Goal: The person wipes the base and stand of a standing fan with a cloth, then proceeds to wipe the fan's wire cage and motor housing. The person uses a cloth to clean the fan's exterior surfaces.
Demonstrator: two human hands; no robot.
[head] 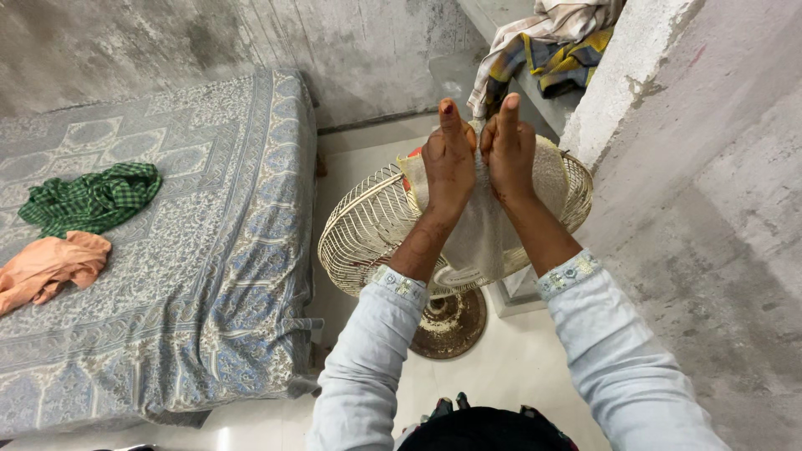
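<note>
Together, left hand (448, 163) and right hand (508, 150) each grip the white cloth (484, 230) hanging between them.

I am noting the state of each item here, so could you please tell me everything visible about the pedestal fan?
The pedestal fan has a cream wire grille, round and domed, tilted toward the camera. Below it sits a round, rust-stained base on the pale floor, between the bed and the wall. A whitish cloth drapes over the grille front, pinched by the left hand and right hand. The blades are hidden.
</note>
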